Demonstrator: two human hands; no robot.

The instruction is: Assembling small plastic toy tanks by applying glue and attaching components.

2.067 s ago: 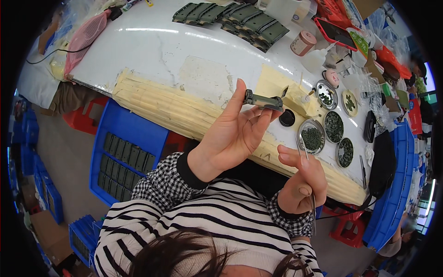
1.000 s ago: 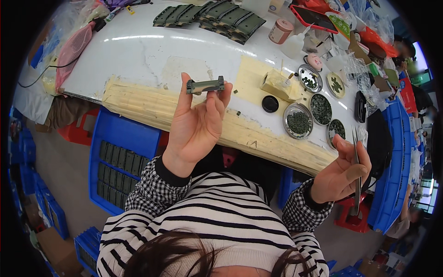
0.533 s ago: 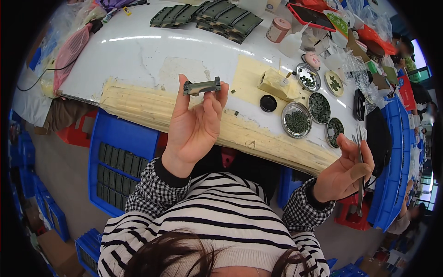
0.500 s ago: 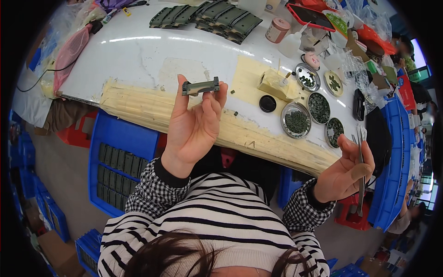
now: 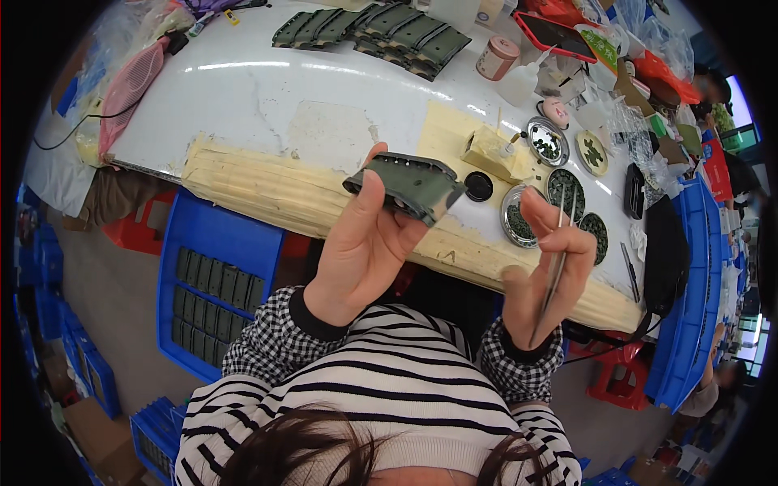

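My left hand point(image 5: 356, 247) is closed round a curved plastic part point(image 5: 405, 185) in green and tan camouflage, held above the table's front edge. Its broad ribbed side is turned up and it slants down to the right. In my right hand point(image 5: 557, 267) a pair of metal tweezers point(image 5: 557, 271) is gripped, its points up in front of the round metal dishes. Nearest those points are a dish of small dark green pieces point(image 5: 566, 188) and another such dish point(image 5: 517, 217), partly hidden by my fingers. The tweezers and the plastic part are well apart.
A yellow block point(image 5: 494, 154) with a small bottle and a black round lid point(image 5: 478, 186) stand behind the held part. Several camouflage parts point(image 5: 405, 36) lie at the back. A blue crate point(image 5: 219, 283) of similar parts sits low left. A slim dark tool point(image 5: 630, 271) lies far right.
The plastic part has turned from edge-on to show its broad side and moved slightly right and down. My right hand with the tweezers has moved left, toward the part.
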